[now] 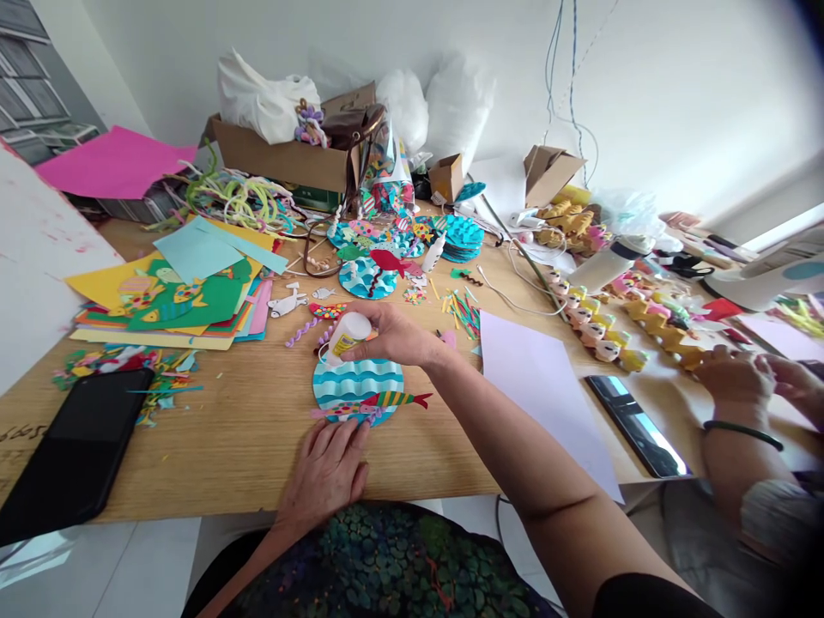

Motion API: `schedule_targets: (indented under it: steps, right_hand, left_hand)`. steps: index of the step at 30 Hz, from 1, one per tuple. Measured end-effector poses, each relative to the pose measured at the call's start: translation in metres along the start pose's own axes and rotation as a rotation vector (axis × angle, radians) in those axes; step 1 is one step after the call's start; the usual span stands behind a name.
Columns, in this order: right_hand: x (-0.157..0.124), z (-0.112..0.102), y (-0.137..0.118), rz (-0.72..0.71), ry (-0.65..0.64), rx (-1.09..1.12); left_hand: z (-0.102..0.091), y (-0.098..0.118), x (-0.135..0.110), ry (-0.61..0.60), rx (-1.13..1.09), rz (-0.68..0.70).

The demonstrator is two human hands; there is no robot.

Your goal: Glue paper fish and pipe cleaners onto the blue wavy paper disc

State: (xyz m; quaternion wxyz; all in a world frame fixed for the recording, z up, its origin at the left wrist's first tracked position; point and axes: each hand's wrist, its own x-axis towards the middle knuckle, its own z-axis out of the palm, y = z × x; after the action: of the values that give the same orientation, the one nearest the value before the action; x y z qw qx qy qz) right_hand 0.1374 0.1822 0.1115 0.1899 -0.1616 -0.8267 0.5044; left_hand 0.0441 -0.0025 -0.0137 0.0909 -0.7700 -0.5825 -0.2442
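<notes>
A round blue paper disc with white wavy stripes (354,382) lies on the wooden table (257,446) in front of me. A striped paper fish (394,399) with a red tail sits on its lower right edge. My right hand (392,333) is closed round a white glue bottle (344,336), tipped nozzle-down over the disc's upper left part. My left hand (327,468) lies flat with fingers spread, its fingertips pressing the disc's near edge.
A black phone (77,451) lies at the left. Coloured paper sheets (180,292) are stacked behind it. A pale sheet (547,386) and another phone (637,425) lie to the right. Another person's hands (753,378) work at the far right. Cardboard boxes (289,159) and finished discs (366,279) fill the back.
</notes>
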Motion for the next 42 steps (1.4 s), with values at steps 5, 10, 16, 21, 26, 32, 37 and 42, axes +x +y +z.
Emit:
schedule_targets:
  steps: [5, 10, 16, 21, 26, 32, 37, 42]
  right_hand:
    - [-0.013, -0.009, 0.000, 0.042, 0.078, 0.140]
    - [-0.030, -0.021, -0.001, 0.094, 0.124, 0.063]
    - [-0.040, -0.018, 0.000, 0.114, 0.131, -0.125]
    - [-0.040, -0.010, 0.001, 0.123, 0.099, -0.280]
    - [-0.039, -0.006, 0.005, 0.109, 0.083, -0.322]
    - [-0.038, -0.004, 0.009, 0.123, 0.082, -0.360]
    - [-0.036, -0.003, 0.009, 0.166, 0.087, -0.373]
    - [-0.035, -0.001, 0.008, 0.188, 0.096, -0.363]
  left_hand:
    - [0.000, -0.001, -0.001, -0.029, 0.026, 0.012]
    - [-0.003, -0.001, 0.001, -0.030, 0.028, 0.034]
    - [-0.006, 0.000, 0.003, -0.031, 0.034, 0.048]
    - [-0.007, 0.000, 0.003, -0.020, 0.030, 0.043]
    - [-0.006, 0.000, 0.003, -0.023, 0.026, 0.040]
    - [-0.006, 0.000, 0.003, -0.023, 0.017, 0.030]
    - [-0.006, 0.001, 0.002, -0.010, 0.019, 0.033]
    - [-0.005, 0.001, 0.002, -0.027, 0.022, 0.029]
